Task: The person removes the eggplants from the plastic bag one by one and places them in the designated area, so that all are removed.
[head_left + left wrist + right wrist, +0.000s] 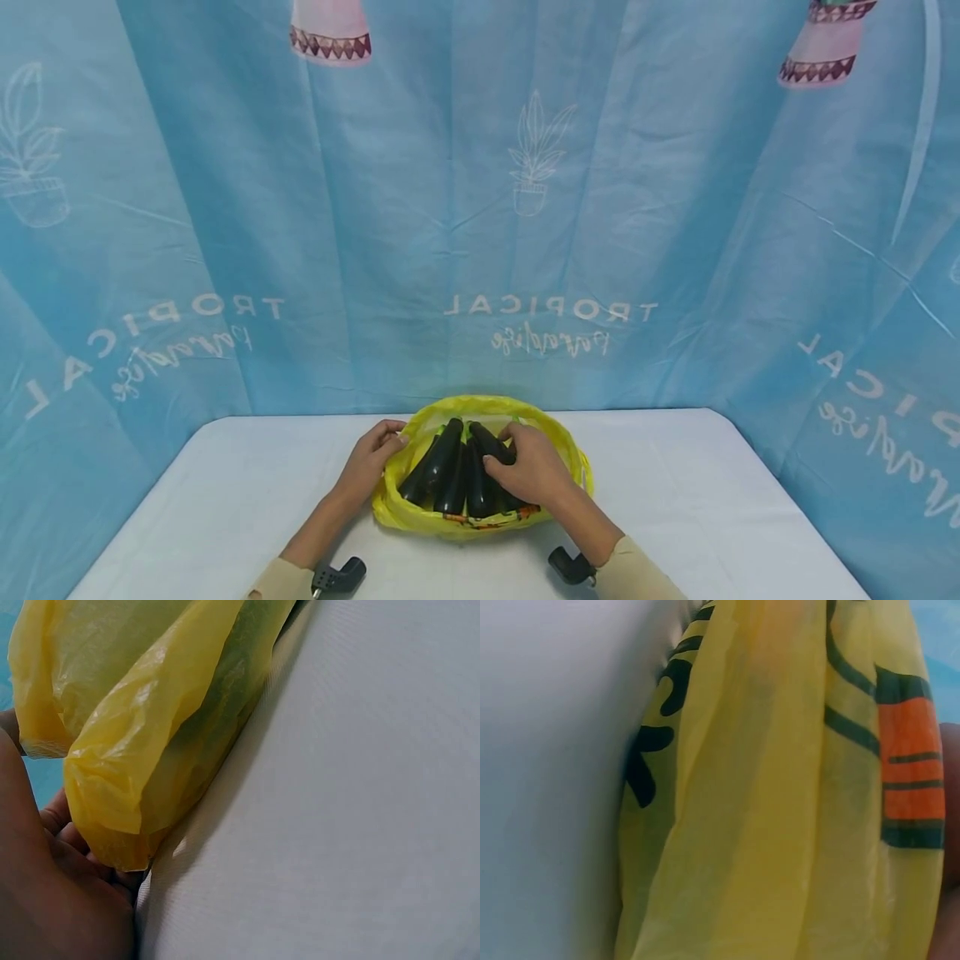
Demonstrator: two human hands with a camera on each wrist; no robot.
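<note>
Nearest, beige sleeves end at the forearms, and a black wrist device shows beside each wrist. The left hand has its grip clamped on the left rim of a yellow plastic bag, thumb and fingers at the edge. The right hand reaches over the bag's right side, its grip clamped on the upper part of an eggplant, thumb to one side and fingers beyond. This one leans among other dark, glossy eggplants, bunched side by side inside the bag, which sits on the white bench. Green and orange print marks the bag's outside. Behind the bench hangs a blue curtain with mirrored "TROPICAL Paradise" lettering and a white potted-plant outline.
</note>
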